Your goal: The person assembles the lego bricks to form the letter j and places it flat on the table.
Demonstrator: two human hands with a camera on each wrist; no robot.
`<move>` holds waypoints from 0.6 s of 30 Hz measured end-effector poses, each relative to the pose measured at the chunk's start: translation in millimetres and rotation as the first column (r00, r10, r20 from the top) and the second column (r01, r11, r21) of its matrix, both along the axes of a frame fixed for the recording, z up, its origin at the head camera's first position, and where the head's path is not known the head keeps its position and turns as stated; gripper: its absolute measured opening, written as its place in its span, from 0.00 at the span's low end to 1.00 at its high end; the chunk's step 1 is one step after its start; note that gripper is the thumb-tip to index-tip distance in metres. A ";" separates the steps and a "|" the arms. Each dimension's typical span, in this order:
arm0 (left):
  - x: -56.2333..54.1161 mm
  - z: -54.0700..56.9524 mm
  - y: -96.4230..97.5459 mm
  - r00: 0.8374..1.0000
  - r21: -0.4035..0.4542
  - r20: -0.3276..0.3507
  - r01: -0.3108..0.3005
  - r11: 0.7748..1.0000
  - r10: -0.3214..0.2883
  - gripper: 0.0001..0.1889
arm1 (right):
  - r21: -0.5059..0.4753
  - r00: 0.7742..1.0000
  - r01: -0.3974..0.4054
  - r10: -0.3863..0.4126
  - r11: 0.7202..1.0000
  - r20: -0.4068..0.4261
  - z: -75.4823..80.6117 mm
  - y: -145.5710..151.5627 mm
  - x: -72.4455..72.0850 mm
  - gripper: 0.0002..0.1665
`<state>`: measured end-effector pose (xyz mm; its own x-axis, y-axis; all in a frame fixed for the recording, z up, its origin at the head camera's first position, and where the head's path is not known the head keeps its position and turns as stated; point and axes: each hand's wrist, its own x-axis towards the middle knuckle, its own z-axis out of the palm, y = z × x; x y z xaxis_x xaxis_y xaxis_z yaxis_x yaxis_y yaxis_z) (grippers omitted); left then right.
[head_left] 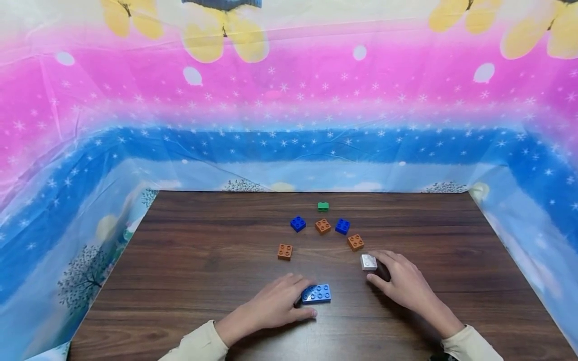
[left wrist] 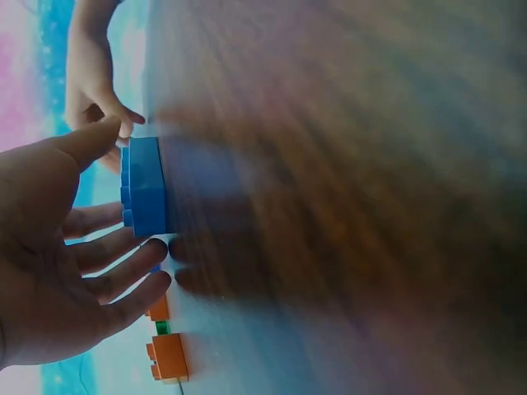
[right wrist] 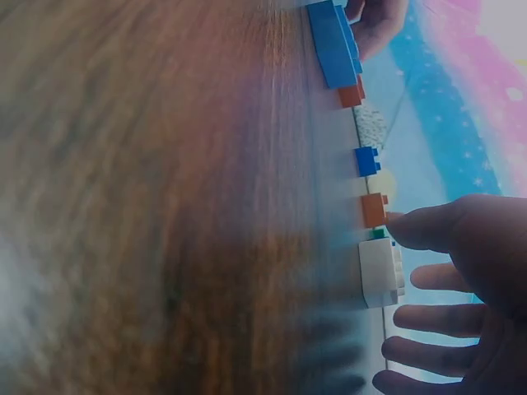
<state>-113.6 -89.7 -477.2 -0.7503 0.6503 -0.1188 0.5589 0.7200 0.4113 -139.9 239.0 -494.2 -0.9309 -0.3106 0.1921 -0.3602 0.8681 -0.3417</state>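
A long light-blue toy brick (head_left: 317,295) lies on the dark wooden table, studs up. My left hand (head_left: 283,303) is at its left end, thumb on the near side and fingers on the far side, spread apart in the left wrist view. Farther right, a white square brick (head_left: 368,262) sits close to the fingertips of my right hand (head_left: 406,282). The right wrist view shows that hand's fingers (right wrist: 436,321) loosely extended, with the white brick (right wrist: 379,273) beyond them. Neither hand curls round a brick.
Behind the hands are an orange brick (head_left: 285,251), another orange brick (head_left: 355,242) and a third orange brick (head_left: 322,226). Near them sit a dark-blue brick (head_left: 298,223), a second dark-blue brick (head_left: 342,226) and a green brick (head_left: 323,206). Patterned cloth (head_left: 289,145) borders the table (head_left: 203,240).
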 end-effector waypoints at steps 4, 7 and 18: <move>-3.9 0.0 4.7 0.999 -0.022 -0.030 0.014 1.000 -0.014 0.34 | 0.006 1.000 -0.003 0.003 1.000 0.005 -2.0 -0.1 -2.0 0.33; -7.9 -0.3 7.7 0.997 -0.031 -0.067 0.027 0.999 -0.029 0.30 | 0.012 1.000 0.000 -0.001 1.000 0.004 -3.6 0.0 -3.7 0.32; -25.0 -1.1 14.3 0.988 -0.003 -0.139 0.068 0.998 -0.068 0.21 | 0.030 1.000 0.016 -0.016 0.999 -0.004 -6.4 0.6 -11.7 0.32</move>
<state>-138.6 -75.4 -478.3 -0.7137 0.7002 -0.0150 0.6583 0.6780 0.3272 -151.5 239.6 -500.6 -0.9353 -0.3009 0.1864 -0.3470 0.8836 -0.3145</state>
